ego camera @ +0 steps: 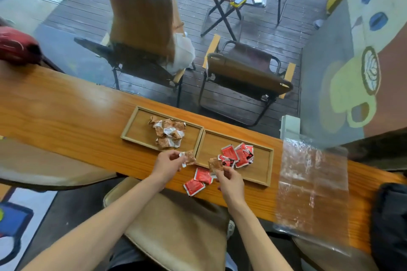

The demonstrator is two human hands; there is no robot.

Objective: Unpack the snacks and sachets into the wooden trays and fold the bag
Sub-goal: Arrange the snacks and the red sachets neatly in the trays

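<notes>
Head view looks down on a long wooden counter running across the picture, with a wet plank deck, two folding chairs and a small cluttered table beyond it, and a painted mural wall to the right. Largest of the task's things is the clear plastic bag, lying flat and apparently emptied at the right end of the counter, not yet folded. Two shallow wooden trays sit side by side: the left tray holds a heap of brown snack packets, the right tray a cluster of red sachets, so the sorting looks to be by kind. Two loose red sachets lie on the counter just before the trays, presumably awaiting the right tray. The left hand pinches a brown snack packet near the left tray's near edge, likely to drop it there; the right hand pinches another brown packet over the right tray's near corner.
</notes>
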